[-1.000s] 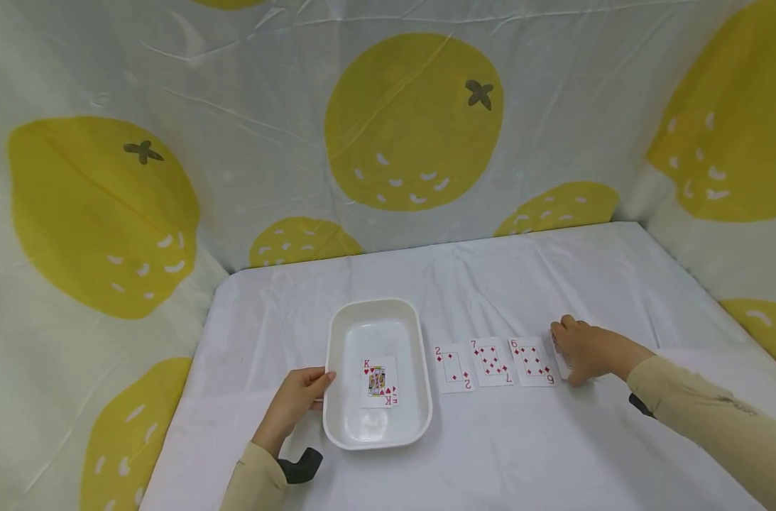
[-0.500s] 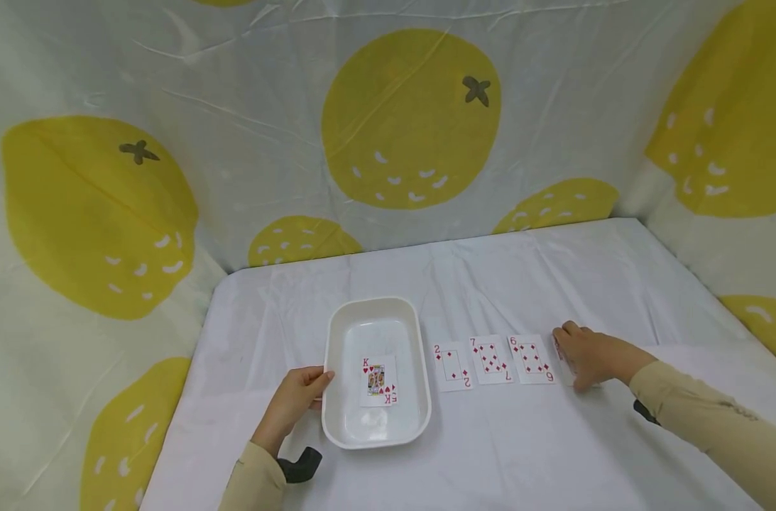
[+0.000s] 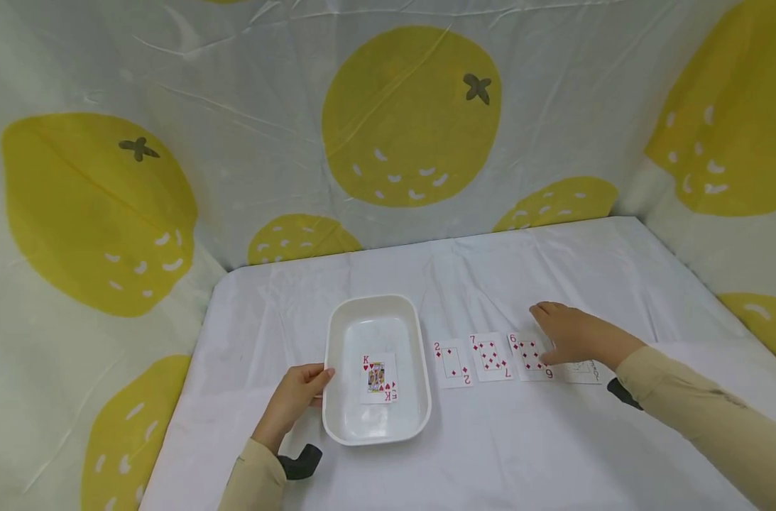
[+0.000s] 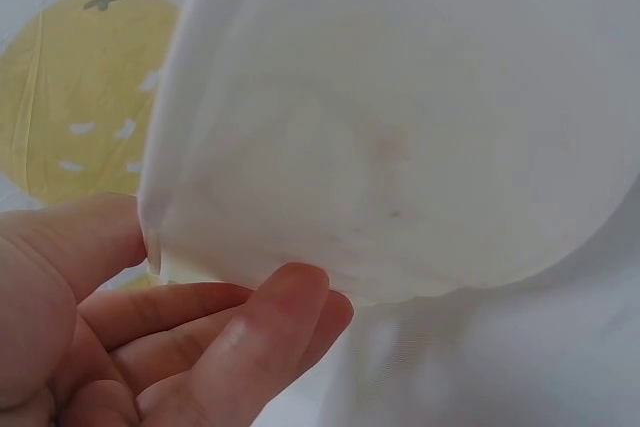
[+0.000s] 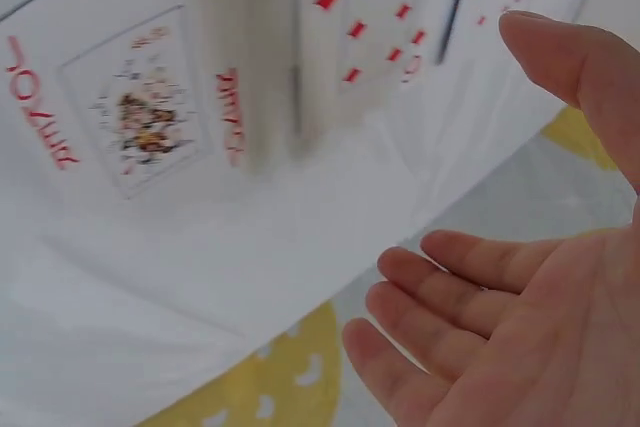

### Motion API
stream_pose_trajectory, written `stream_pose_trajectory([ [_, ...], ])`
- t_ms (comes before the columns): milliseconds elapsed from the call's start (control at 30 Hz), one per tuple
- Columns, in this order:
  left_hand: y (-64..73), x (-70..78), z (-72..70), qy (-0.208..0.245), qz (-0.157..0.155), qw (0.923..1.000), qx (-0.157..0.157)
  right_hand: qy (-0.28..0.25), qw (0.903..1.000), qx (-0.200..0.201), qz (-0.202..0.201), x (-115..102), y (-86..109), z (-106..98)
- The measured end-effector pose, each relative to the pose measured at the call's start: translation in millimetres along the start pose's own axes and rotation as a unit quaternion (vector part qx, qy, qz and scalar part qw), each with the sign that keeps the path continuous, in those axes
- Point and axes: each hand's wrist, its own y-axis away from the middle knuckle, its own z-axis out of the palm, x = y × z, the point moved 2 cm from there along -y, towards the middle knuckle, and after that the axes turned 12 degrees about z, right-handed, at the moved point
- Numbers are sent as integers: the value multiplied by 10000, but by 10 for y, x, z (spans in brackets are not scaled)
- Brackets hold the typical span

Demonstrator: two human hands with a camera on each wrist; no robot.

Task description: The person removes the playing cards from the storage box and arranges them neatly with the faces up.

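My left hand (image 3: 294,396) grips the left rim of a white rectangular tray (image 3: 424,387), thumb on top and fingers beneath. In the left wrist view the thumb and fingers pinch the tray wall (image 4: 400,147). Inside the tray lies a king of hearts (image 3: 377,378), with another red card's corner peeking out under its right side. My right hand (image 3: 576,335) hovers, fingers spread and holding nothing, over the six of diamonds (image 3: 529,358) and a joker (image 3: 582,372), partly hiding both. In the right wrist view the joker (image 5: 150,107) shows face up.
The two of diamonds (image 3: 453,364) and seven of diamonds (image 3: 491,357) continue the row of face-up cards to the right of the tray. A white cloth (image 3: 503,454) covers the table. Behind hangs a lemon-print curtain (image 3: 260,163).
My right hand has let go of the card at the row's right end and moved left above the six of diamonds. The joker now shows there. My left hand stays on the tray.
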Motion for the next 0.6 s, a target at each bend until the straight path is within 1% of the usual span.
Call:
stream_pose_trajectory([
  [100,14,59,0,7,31,10000,-24,-69,9998,43,-153,-165,-45,-118],
  [200,15,63,2,4,50,10000,-15,-140,9994,68,-322,-341,-108,-215],
  [367,-18,-40,4,23,62,10000,26,-215,9974,137,-675,-669,-229,-311],
  [433,-26,-74,0,12,91,10000,-11,-273,9961,131,-825,-823,-279,-331],
  [533,-26,-94,-6,26,120,9999,-36,-359,9935,118,-1078,-1067,-349,-357],
  [600,4,-14,-4,30,112,9999,-46,-423,9906,184,-1288,-1237,-389,-379],
])
